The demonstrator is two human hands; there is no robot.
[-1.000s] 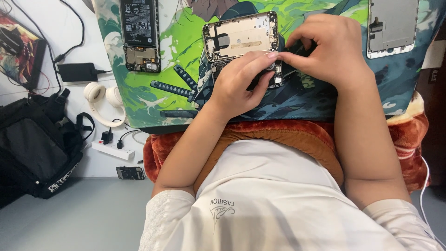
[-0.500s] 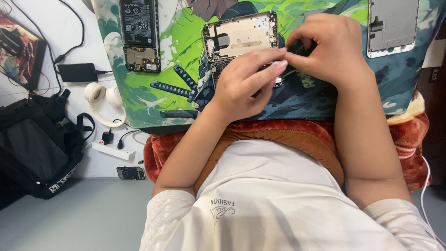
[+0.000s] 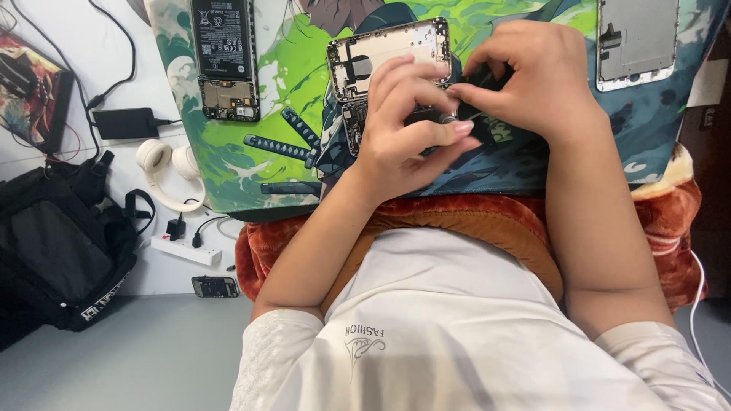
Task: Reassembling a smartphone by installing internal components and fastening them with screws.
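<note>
The left hand [image 3: 407,125] and the right hand [image 3: 533,76] meet over an open phone [image 3: 381,57] on a green picture mat [image 3: 289,84]. Their fingertips pinch a small dark part [image 3: 457,118] just right of the phone.

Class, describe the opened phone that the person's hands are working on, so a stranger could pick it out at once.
Start at the green illustrated mat. Three opened phones lie on it; take the middle opened phone, under the left hand and right hand. Only its shell is pale gold.
</note>
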